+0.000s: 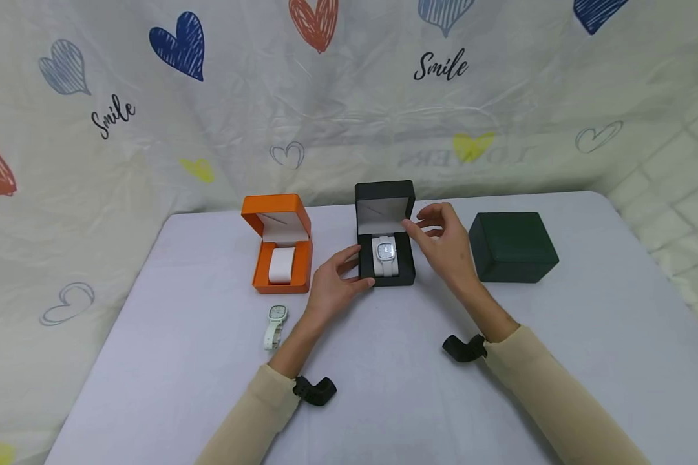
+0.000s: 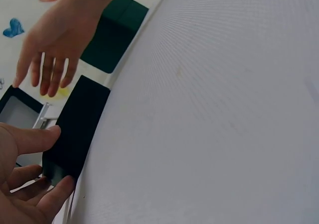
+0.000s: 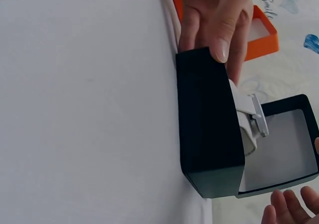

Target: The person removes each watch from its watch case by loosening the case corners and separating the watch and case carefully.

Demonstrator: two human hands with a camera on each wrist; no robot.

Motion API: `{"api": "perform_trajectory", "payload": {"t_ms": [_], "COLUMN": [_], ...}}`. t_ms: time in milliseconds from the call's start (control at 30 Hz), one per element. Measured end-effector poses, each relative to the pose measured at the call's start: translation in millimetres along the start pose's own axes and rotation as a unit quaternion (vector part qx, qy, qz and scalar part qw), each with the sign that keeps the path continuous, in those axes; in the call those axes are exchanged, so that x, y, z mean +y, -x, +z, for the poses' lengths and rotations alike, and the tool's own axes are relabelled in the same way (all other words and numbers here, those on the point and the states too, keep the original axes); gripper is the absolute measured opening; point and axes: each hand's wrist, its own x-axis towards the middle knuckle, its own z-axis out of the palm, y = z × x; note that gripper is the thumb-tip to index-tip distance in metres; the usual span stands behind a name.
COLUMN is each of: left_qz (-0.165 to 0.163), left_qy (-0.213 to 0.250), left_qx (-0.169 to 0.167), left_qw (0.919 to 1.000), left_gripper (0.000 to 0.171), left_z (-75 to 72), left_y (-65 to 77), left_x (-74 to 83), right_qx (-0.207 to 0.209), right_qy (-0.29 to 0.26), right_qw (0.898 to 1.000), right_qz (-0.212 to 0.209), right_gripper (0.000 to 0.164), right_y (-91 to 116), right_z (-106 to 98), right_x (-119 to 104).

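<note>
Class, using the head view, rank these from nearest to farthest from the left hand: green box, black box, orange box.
1. Black box: nearest, touched by the left hand, just to its right.
2. Orange box: close by, on the hand's left.
3. Green box: farthest, well over to the right.

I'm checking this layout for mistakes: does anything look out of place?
The white square-faced wristwatch lies loose on the white tabletop, before the open orange box with its bare white cushion, whereas another white wristwatch sits mounted in the open black box. Nothing looks spilled.
</note>
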Motion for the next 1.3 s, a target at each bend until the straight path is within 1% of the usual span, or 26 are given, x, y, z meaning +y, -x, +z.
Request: {"api": "perform_trajectory", "payload": {"t_ms": [67,167,233,333,500,733,1000,1300], "left_qz": [-0.001,-0.002,0.000,-0.001,-0.009,-0.009,-0.011,-0.019], "left_qy": [-0.011,-0.025,-0.030,-0.032,-0.037,-0.049,-0.047,-0.047], "left_qx": [-0.001,-0.004,-0.005,-0.005,-0.004,-0.001,-0.008,-0.008], "left_qw": [0.9999,0.9997,0.9995,0.9995,0.9993,0.9987,0.9988,0.9987], "left_gripper": [0.075,0.073,0.070,0.065,0.062,0.060,0.059,0.061], "left_z": [-0.2,-0.1,0.2,0.8,1.5,1.2,-0.2,-1.6], "left_y": [0.6,1.1,1.1,1.0,0.2,-2.4,-4.1,-4.0], "left_x": [1.1,3.2,4.6,6.1,5.7,4.1,2.7,1.8], "right_qx": [0.001,-0.011,-0.030,-0.065,-0.115,-0.162,-0.201,-0.245], "right_qy": [0.008,0.021,0.028,0.038,0.054,0.067,0.076,0.093], "right_qw": [1.000,0.999,0.998,0.996,0.990,0.982,0.975,0.964], "right_qz": [-0.012,-0.029,-0.038,-0.049,-0.062,-0.074,-0.065,-0.047], "right_gripper": [0.045,0.035,0.031,0.029,0.039,0.053,0.063,0.068], "right_y": [3.5,7.7,9.7,11.4,12.2,8.6,4.2,-2.2], "right_z": [1.6,3.9,5.1,6.5,7.3,6.2,4.1,3.8], "right_x": [-0.2,0.0,0.7,2.3,4.7,7.3,7.4,7.1]}}
